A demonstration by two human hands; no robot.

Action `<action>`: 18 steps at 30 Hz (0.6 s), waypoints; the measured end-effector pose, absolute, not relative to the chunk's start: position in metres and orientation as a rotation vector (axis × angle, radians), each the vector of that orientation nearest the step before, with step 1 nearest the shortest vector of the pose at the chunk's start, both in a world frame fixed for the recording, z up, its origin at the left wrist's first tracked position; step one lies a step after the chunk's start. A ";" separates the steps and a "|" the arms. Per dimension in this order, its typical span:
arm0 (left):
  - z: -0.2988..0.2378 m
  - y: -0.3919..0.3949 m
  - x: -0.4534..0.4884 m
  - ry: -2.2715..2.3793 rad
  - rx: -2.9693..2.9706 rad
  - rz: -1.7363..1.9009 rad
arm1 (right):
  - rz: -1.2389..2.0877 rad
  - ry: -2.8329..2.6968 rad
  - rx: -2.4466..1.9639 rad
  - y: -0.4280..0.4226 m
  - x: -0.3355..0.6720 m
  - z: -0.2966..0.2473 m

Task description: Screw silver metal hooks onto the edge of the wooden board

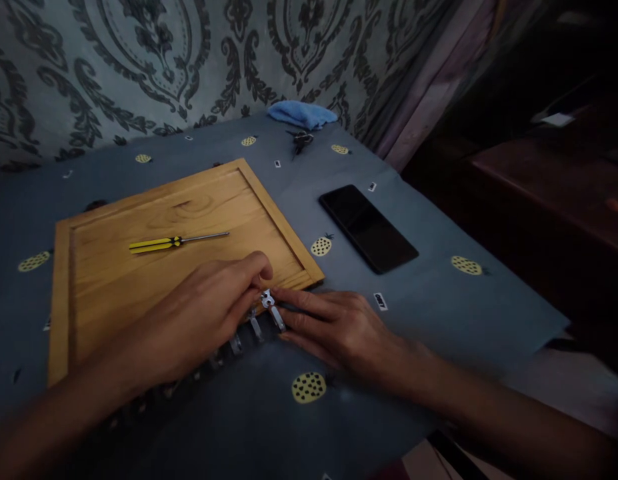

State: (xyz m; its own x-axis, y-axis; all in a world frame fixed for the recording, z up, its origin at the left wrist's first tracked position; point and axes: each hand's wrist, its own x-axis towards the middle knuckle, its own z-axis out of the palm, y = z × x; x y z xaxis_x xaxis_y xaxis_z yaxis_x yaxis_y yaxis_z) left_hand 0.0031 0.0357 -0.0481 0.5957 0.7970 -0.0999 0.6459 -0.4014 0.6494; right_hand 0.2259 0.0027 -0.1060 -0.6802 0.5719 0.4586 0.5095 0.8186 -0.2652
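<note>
A framed wooden panel [183, 207] lies flat on the cloth-covered table. At its near right corner is a small shiny metal clip-like piece [269, 300] with notches at its top. My right hand [339, 327] holds this piece from the right between its fingers. My left hand [213, 300] is curled over the panel's near edge, its fingertips closed at the piece's left side; whatever they pinch is hidden. Similar metal pieces [256, 327] run in a row along the near edge, partly under my left arm. A yellow-and-black screwdriver [176, 243] rests on the panel.
Right of the panel lies a black smartphone [369, 229]. Towards the wall are a blue cloth [303, 115] and a dark object [299, 141], perhaps scissors. The grey-blue tablecloth [439, 313] has pineapple prints. A patterned curtain [229, 60] hangs behind; the table's right edge borders a dark area.
</note>
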 end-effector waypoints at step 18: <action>-0.048 0.049 0.009 1.058 2.250 0.078 | 0.176 -2.480 -0.792 0.003 0.226 -0.106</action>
State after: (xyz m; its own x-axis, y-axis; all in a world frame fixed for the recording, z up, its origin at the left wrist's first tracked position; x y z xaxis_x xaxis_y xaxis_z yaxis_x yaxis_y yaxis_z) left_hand 0.0086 0.0486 -0.0485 0.6739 0.7088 -0.2083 0.6708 -0.4690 0.5745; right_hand 0.2260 0.0031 -0.1062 -0.6901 0.5715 0.4440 0.5030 0.8199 -0.2735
